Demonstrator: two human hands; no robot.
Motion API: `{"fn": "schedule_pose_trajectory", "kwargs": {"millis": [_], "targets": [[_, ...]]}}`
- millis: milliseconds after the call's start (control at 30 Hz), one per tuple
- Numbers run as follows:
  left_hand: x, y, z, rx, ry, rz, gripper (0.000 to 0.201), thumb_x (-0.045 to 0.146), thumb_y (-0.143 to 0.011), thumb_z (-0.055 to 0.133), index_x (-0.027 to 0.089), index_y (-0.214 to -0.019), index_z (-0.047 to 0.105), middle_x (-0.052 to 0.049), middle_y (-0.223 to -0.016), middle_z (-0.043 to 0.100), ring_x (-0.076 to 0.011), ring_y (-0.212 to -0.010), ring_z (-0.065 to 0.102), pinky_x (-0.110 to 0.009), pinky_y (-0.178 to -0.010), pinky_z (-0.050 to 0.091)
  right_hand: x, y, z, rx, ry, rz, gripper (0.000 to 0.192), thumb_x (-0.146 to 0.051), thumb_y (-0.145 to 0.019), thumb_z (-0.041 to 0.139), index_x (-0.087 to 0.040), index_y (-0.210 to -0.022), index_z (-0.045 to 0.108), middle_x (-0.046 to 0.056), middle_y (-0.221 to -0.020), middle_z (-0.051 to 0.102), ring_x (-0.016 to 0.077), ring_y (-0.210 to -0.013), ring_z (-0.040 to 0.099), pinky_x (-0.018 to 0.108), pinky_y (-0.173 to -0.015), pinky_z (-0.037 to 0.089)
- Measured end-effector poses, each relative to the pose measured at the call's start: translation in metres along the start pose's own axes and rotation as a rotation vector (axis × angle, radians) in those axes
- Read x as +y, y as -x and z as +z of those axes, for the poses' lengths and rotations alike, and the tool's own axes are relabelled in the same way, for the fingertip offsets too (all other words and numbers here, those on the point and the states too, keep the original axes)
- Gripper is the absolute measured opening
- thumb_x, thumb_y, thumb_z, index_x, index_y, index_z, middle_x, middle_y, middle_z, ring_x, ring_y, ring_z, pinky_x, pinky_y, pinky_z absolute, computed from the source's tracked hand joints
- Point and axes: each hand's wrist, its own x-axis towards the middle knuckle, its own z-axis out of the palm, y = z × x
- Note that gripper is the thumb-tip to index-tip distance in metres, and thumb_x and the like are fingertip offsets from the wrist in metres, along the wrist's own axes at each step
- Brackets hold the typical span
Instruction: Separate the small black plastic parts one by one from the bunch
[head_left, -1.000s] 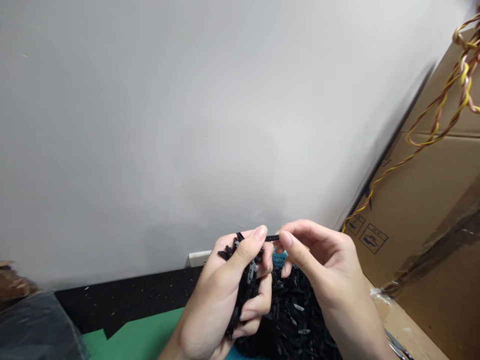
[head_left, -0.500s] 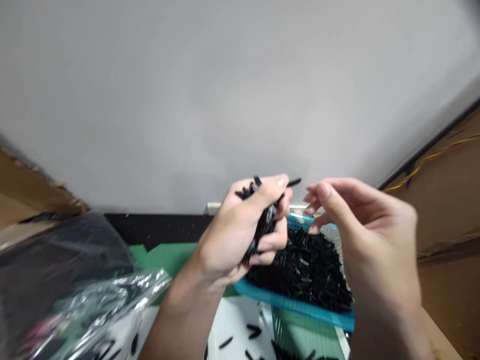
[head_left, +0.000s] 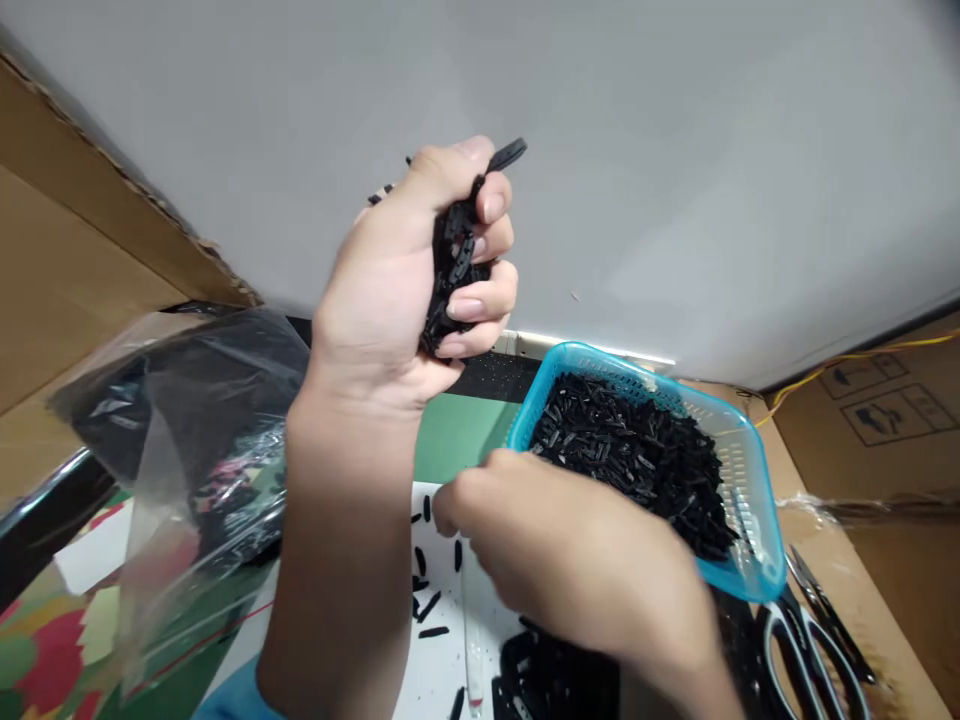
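My left hand point(head_left: 379, 275) is raised in front of the grey wall, its fingers curled around a bunch of small black pieces point(head_left: 459, 250). One black piece point(head_left: 510, 153) sticks out between thumb and index finger. Lower down, my right hand point(head_left: 570, 550) reaches over a white surface point(head_left: 442, 675), palm down and blurred, with its fingertips hidden. Loose black pieces point(head_left: 433, 632) lie scattered on that surface. Behind the right hand stands a blue plastic basket point(head_left: 765, 500), heaped with many more black pieces point(head_left: 622, 430).
Scissors point(head_left: 810, 650) and a slim metal tool point(head_left: 832, 610) lie right of the basket. A clear plastic bag point(head_left: 225, 400) is at left. Cardboard point(head_left: 67, 210) borders the left, and a cardboard box point(head_left: 885, 440) the right. A dark heap point(head_left: 555, 675) lies at the bottom.
My left hand has risen with its bunch of black pieces. My right hand has dropped away from it, down and left to the white surface. The view has shifted, showing the whole basket.
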Motion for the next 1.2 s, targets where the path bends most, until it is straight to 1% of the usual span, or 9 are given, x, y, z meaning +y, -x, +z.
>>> {"fn": "schedule_pose_trajectory", "kwargs": {"millis": [167,367,500,633,767,867,1033,1100,1200], "targets": [[0.01,0.009,-0.009,-0.034,0.109,0.003,0.049,0.032,-0.118,0.049,0.02,-0.07,0.052,0.007,-0.059,0.04,-0.0013,-0.031,0.031,-0.011,-0.03,0.01,-0.031,-0.045,0.021,-0.198,0.112,-0.009,0.028,0.004,-0.094,0.064,-0.014,-0.107,0.082,0.015,-0.102,0.087,0.028,-0.09,0.084,0.03,-0.064,0.052],[0.011,0.021,-0.014,-0.16,0.13,0.045,0.05,0.032,-0.114,0.056,0.018,-0.067,0.057,0.007,-0.062,0.042,-0.0002,-0.031,0.036,-0.009,-0.03,0.019,-0.011,-0.049,0.042,-0.242,0.238,-0.058,0.028,0.006,-0.097,0.064,-0.013,-0.101,0.084,0.014,-0.099,0.088,0.0284,-0.093,0.088,0.029,-0.066,0.057],[0.007,0.025,-0.017,-0.242,0.122,0.046,0.04,0.037,-0.098,0.081,0.019,-0.069,0.06,0.008,-0.064,0.044,-0.0014,-0.035,0.035,-0.01,-0.028,0.024,0.0,-0.045,0.063,-0.211,0.341,-0.153,0.02,-0.007,-0.105,0.067,-0.015,-0.105,0.085,0.009,-0.107,0.088,0.0263,-0.088,0.087,0.031,-0.064,0.058],[0.008,0.027,-0.017,-0.279,0.124,0.009,0.043,0.044,-0.092,0.086,0.019,-0.07,0.058,0.009,-0.064,0.043,-0.0015,-0.036,0.033,-0.01,-0.028,0.025,0.006,-0.047,0.079,-0.151,0.473,-0.189,0.013,-0.017,-0.104,0.075,-0.014,-0.107,0.086,0.01,-0.104,0.087,0.0237,-0.067,0.08,0.034,-0.043,0.046],[0.011,0.029,-0.018,-0.269,0.113,0.011,0.044,0.044,-0.091,0.088,0.02,-0.071,0.058,0.009,-0.064,0.044,-0.0013,-0.036,0.032,-0.009,-0.028,0.025,0.013,-0.04,0.085,-0.049,0.543,-0.224,0.006,-0.018,-0.1,0.08,-0.017,-0.096,0.084,0.004,-0.089,0.082,0.0178,-0.056,0.069,0.035,-0.043,0.039],[0.014,0.031,-0.019,-0.235,0.105,0.014,0.044,0.043,-0.086,0.092,0.019,-0.07,0.058,0.009,-0.061,0.044,-0.0015,-0.035,0.032,-0.009,-0.027,0.025,0.019,-0.034,0.087,0.0,0.553,-0.263,0.019,-0.021,-0.096,0.087,-0.02,-0.081,0.076,-0.001,-0.085,0.078,0.0133,-0.056,0.063,0.034,-0.04,0.031],[0.016,0.031,-0.021,-0.214,0.092,0.062,0.047,0.045,-0.082,0.095,0.019,-0.069,0.059,0.01,-0.056,0.044,-0.0017,-0.034,0.03,-0.009,-0.025,0.026,0.024,-0.016,0.072,0.127,0.569,-0.395,0.044,-0.036,-0.09,0.098,-0.02,-0.067,0.065,-0.003,-0.073,0.069,0.0139,-0.068,0.064,0.032,-0.037,0.026],[0.018,0.031,-0.021,-0.206,0.084,0.08,0.048,0.047,-0.083,0.095,0.019,-0.069,0.058,0.01,-0.056,0.045,-0.0016,-0.034,0.03,-0.009,-0.025,0.027,0.027,0.002,0.05,0.226,0.51,-0.409,0.041,-0.039,-0.093,0.095,-0.02,-0.07,0.067,-0.002,-0.071,0.068,0.0153,-0.067,0.062,0.033,-0.042,0.032],[0.019,0.032,-0.021,-0.197,0.072,0.101,0.05,0.049,-0.082,0.096,0.019,-0.069,0.058,0.01,-0.056,0.045,-0.0017,-0.034,0.029,-0.009,-0.026,0.027,0.029,0.038,0.004,0.346,0.139,-0.342,0.035,-0.019,-0.11,0.073,-0.021,-0.075,0.068,-0.001,-0.078,0.073,0.0143,-0.075,0.068,0.028,-0.059,0.049]]}}
